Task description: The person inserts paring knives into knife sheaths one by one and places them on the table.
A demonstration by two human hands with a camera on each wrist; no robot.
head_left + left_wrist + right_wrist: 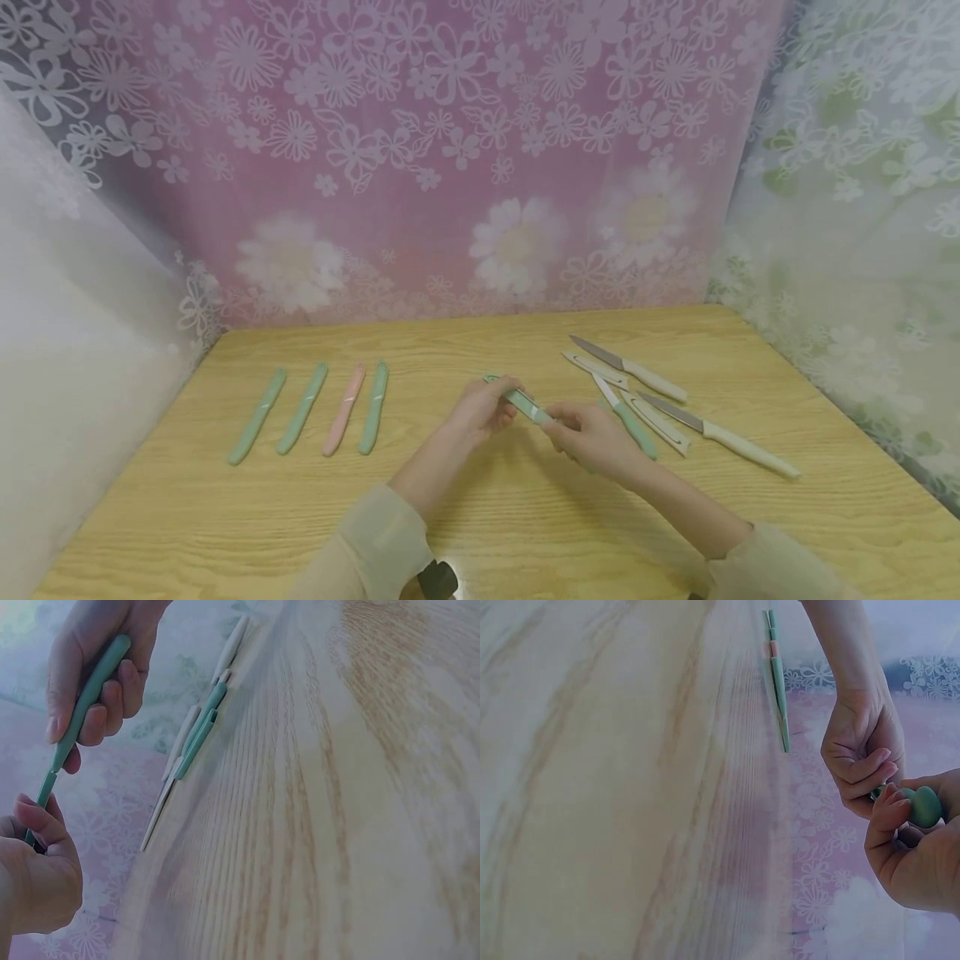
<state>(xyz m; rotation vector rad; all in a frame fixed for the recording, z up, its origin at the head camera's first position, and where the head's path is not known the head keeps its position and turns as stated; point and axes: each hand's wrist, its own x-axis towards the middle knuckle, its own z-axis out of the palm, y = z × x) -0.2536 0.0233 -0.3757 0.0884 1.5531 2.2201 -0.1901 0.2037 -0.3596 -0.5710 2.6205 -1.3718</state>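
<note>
Above the middle of the table, both hands hold one green paring knife (528,406) whose blade is in a green sheath (46,787). My left hand (480,408) grips the sheath end, thumb and fingers around it. The right hand (596,437) wraps the green handle (91,694), its rounded butt showing in the right wrist view. A narrow pale band shows where handle and sheath meet. Right of the hands lie a bare-bladed green knife (633,429), two bare-bladed cream knives (654,380) and cream sheaths (654,423).
On the left of the wooden table (225,533), three green sheathed knives (257,417) and a pink sheathed knife (343,410) lie in a row, roughly parallel. A pink flowered cloth (420,167) hangs behind the table, with pale cloths at both sides.
</note>
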